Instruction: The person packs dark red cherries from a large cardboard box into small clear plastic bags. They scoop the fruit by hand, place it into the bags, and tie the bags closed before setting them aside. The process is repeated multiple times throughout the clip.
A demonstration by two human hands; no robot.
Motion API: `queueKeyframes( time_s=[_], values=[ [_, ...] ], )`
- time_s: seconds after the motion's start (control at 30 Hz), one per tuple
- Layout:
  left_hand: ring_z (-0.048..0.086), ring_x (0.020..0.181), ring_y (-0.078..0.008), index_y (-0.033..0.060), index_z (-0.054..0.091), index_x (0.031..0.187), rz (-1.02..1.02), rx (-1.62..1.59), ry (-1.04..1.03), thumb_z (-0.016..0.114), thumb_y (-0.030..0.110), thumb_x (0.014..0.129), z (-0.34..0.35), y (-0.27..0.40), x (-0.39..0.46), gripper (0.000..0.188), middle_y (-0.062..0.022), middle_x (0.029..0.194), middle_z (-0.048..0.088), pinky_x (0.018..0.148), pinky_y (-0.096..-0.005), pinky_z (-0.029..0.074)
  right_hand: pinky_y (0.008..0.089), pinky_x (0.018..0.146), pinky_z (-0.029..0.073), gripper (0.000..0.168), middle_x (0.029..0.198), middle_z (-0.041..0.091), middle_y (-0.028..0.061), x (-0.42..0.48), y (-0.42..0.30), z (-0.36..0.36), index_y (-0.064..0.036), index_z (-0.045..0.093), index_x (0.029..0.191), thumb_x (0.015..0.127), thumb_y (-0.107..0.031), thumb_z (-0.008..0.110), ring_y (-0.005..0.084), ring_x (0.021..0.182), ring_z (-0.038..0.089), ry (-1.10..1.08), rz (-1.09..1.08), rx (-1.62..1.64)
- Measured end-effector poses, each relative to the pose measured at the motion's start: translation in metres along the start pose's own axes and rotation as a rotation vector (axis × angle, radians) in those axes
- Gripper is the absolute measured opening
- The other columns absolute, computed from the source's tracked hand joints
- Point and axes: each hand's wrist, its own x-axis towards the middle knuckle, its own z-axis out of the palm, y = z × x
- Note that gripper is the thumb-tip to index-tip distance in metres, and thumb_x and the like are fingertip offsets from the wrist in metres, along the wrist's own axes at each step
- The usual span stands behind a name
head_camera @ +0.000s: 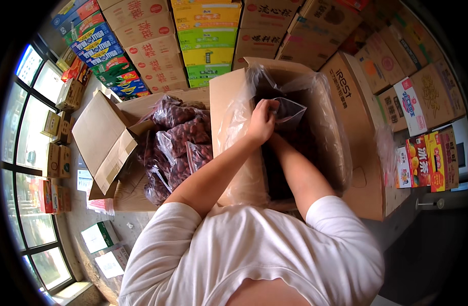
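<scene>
My left hand [263, 116] grips the rim of a clear plastic bag [292, 111] over an open cardboard box [234, 126]. My right hand is mostly hidden beneath the left; its wrist [277, 142] shows inside the box, and its fingers cannot be made out. Clear plastic sheeting [329, 130] lines the box and folds over its walls. Dark reddish dried fruit, perhaps jujubes [295, 153], lies in shadow inside. To the left, several filled clear bags of the same red fruit [188, 134] are heaped beside an open-flapped carton [104, 141].
Stacked cartons [207, 38] rise beyond the box. A tall cardboard carton [349, 99] stands close on its right, with coloured snack boxes [425, 160] farther right. Small boxes [100, 237] lie at lower left, near a window [35, 153].
</scene>
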Motion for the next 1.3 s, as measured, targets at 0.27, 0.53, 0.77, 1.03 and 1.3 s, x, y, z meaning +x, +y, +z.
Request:
queueKeyframes(
  time_s=[0.27, 0.53, 0.77, 1.03, 1.3],
  values=[
    [0.056, 0.083, -0.0261, -0.0011, 0.056, 0.101, -0.010, -0.020, 0.003, 0.043, -0.008, 0.076, 0.001, -0.004, 0.000, 0.029, -0.0147, 0.098, 0.056, 0.076, -0.0335, 0.049, 0.0383, 0.104, 0.033, 0.047, 0.132, 0.048, 0.0166, -0.002, 0.000, -0.003, -0.003, 0.047, 0.128, 0.089, -0.029, 0.053, 0.0259, 0.124, 0.042, -0.063, -0.008, 0.004],
    [0.057, 0.088, -0.0336, -0.0009, 0.056, 0.098, 0.016, -0.034, 0.010, 0.045, -0.006, 0.075, 0.001, -0.002, 0.000, 0.027, -0.0174, 0.097, 0.056, 0.078, -0.0373, 0.048, 0.0378, 0.103, 0.035, 0.044, 0.129, 0.052, 0.0164, -0.005, 0.006, -0.008, -0.002, 0.052, 0.124, 0.089, -0.028, 0.053, 0.0249, 0.121, 0.046, -0.145, -0.031, 0.020],
    [0.057, 0.079, -0.0288, -0.0005, 0.057, 0.098, -0.012, -0.072, -0.013, 0.046, -0.006, 0.076, 0.001, -0.002, 0.000, 0.026, -0.0153, 0.095, 0.056, 0.072, -0.0342, 0.048, 0.0374, 0.102, 0.037, 0.042, 0.126, 0.055, 0.0162, -0.020, 0.003, 0.006, -0.001, 0.056, 0.122, 0.089, -0.028, 0.053, 0.0240, 0.118, 0.049, -0.337, -0.080, 0.054],
    [0.058, 0.078, -0.0227, -0.0006, 0.058, 0.099, 0.001, -0.031, -0.013, 0.046, -0.008, 0.076, -0.001, 0.000, -0.001, 0.026, -0.0126, 0.096, 0.058, 0.072, -0.0305, 0.048, 0.0379, 0.101, 0.039, 0.040, 0.120, 0.061, 0.0153, -0.064, 0.001, 0.003, -0.002, 0.062, 0.116, 0.088, -0.029, 0.056, 0.0235, 0.114, 0.054, -0.620, -0.077, 0.284],
    [0.057, 0.077, -0.0296, -0.0001, 0.055, 0.102, -0.061, -0.012, 0.006, 0.046, -0.007, 0.076, -0.005, 0.016, 0.001, 0.029, -0.0161, 0.097, 0.055, 0.070, -0.0356, 0.048, 0.0386, 0.100, 0.039, 0.052, 0.132, 0.052, 0.0144, -0.066, -0.002, -0.085, -0.012, 0.051, 0.132, 0.084, -0.029, 0.060, 0.0237, 0.122, 0.047, -0.591, 0.091, 0.226]
  ],
)
